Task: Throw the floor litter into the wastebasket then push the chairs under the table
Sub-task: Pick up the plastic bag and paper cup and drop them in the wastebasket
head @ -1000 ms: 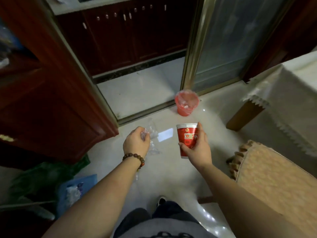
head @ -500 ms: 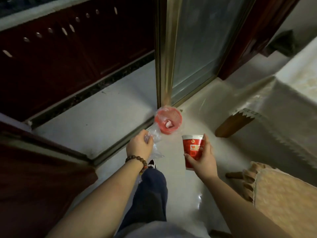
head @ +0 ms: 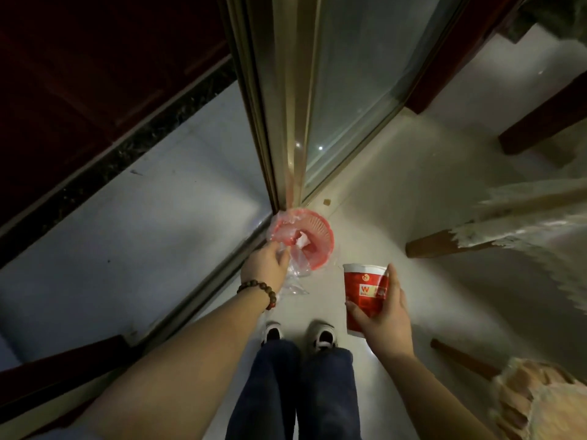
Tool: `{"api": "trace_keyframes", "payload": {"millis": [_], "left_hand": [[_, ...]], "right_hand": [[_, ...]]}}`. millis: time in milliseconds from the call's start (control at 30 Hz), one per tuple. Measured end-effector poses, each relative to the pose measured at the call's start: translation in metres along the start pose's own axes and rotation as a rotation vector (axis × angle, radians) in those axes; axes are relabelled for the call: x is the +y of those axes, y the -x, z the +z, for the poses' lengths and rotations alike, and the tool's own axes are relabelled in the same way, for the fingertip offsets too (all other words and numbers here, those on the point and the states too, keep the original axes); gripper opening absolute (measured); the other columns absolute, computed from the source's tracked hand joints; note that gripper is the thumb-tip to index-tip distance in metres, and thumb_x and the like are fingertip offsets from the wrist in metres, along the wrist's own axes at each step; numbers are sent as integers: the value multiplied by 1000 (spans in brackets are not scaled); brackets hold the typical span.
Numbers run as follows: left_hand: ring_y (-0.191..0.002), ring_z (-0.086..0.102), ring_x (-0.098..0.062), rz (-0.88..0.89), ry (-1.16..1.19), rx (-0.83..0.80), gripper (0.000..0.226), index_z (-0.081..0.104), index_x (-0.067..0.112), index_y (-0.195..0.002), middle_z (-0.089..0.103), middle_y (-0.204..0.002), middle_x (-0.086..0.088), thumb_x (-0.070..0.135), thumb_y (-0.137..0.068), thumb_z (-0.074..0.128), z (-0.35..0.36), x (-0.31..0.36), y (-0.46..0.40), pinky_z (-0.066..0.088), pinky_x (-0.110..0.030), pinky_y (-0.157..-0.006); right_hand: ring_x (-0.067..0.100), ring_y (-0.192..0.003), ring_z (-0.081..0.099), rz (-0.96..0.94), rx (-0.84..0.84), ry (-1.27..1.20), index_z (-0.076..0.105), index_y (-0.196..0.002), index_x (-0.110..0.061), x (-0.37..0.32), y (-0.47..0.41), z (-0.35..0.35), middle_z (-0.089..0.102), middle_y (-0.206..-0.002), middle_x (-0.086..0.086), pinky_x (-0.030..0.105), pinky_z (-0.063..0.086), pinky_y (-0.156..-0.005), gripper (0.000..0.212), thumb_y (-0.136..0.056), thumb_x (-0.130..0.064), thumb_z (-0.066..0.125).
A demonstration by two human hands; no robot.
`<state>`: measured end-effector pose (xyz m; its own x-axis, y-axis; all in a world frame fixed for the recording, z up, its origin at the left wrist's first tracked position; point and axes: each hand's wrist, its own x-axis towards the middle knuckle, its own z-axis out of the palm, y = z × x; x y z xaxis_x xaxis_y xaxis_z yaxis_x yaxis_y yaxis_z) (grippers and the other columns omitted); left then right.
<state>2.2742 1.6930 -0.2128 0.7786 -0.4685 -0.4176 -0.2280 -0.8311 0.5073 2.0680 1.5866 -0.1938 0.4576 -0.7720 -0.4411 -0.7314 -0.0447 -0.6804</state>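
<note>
While the round red plastic mesh wastebasket point(head: 313, 241) sits on the pale floor at the foot of the metal sliding-door frame point(head: 279, 122), left hand point(head: 263, 269) pinches crumpled clear plastic wrap point(head: 293, 277) at its rim. Right hand point(head: 386, 322) has fingers curled round a red paper cup point(head: 365, 296), just beside the basket.

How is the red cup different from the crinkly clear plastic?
The red paper cup is stiff, solid red and keeps its round shape; the clear plastic wrapper is see-through, floppy and crumpled. The right hand holds the cup upright beside the red wastebasket; the left hand holds the wrapper right at the basket's rim. Both are litter, each gripped in one hand, neither dropped in yet.
</note>
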Motion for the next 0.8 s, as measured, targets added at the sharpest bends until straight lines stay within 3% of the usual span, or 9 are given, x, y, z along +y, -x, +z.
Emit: {"api": "trace_keyframes", "payload": {"millis": [167, 233, 300, 367, 433, 567, 700, 800], "left_hand": [[-64, 54, -24, -113, 102, 3, 19, 53, 21, -85, 56, -68, -5, 38, -93, 53, 83, -20, -97, 38, -25, -53], [-66, 53, -20, -176, 223, 12, 26, 54, 15, -86, 55, -70, -1, 41, -91, 56, 120, -34, -133, 44, -27, -57], [-84, 60, -20, -221, 340, -26, 39, 57, 17, -112, 62, -96, -1, 48, -89, 56, 153, -52, -162, 51, -32, -68], [-102, 58, -22, -250, 376, -123, 56, 42, 32, -136, 51, -130, -1, 59, -88, 51, 176, -67, -181, 52, -34, -73], [-114, 55, -26, -227, 396, -206, 64, 23, 48, -142, 39, -143, -1, 69, -85, 43, 189, -79, -189, 54, -41, -79], [-105, 60, -21, -160, 315, -200, 54, 20, 53, -138, 50, -134, 1, 67, -88, 36, 199, -105, -189, 54, -31, -70], [-116, 54, -16, -110, 243, -91, 48, 33, 40, -138, 54, -131, 4, 54, -93, 43, 194, -128, -179, 45, -30, -84], [-114, 49, -10, -18, 184, -30, 46, 40, 32, -137, 53, -130, 3, 48, -94, 46, 187, -135, -164, 44, -29, -88]], "right_hand": [[11, -109, 46, -28, -41, -32, 7, -146, -41, 36, -83, 43, 35, -142, 0, 30, 43, -88, 103, -73, -26, 78], [7, -105, 44, -35, -51, -38, 9, -147, -37, 56, -113, 62, 37, -139, 0, 25, 41, -85, 102, -73, -22, 78], [7, -103, 44, -21, -38, -50, 10, -147, -36, 78, -138, 79, 37, -139, 0, 26, 41, -84, 101, -74, -22, 78], [7, -104, 45, -10, -41, -63, 9, -147, -37, 97, -158, 94, 36, -140, -1, 25, 42, -82, 100, -74, -23, 77], [10, -106, 48, -3, -53, -66, 9, -146, -38, 112, -173, 108, 35, -142, -2, 25, 44, -81, 101, -74, -23, 78], [10, -108, 49, -15, -101, -61, 9, -146, -39, 121, -192, 129, 34, -142, -3, 25, 44, -81, 102, -74, -21, 78], [8, -109, 45, -71, -139, -26, 6, -146, -39, 110, -213, 159, 35, -140, -4, 21, 44, -78, 104, -73, -26, 78], [13, -115, 43, -107, -180, 12, 3, -146, -39, 102, -236, 189, 33, -141, 0, 26, 48, -84, 105, -73, -33, 78]]}}
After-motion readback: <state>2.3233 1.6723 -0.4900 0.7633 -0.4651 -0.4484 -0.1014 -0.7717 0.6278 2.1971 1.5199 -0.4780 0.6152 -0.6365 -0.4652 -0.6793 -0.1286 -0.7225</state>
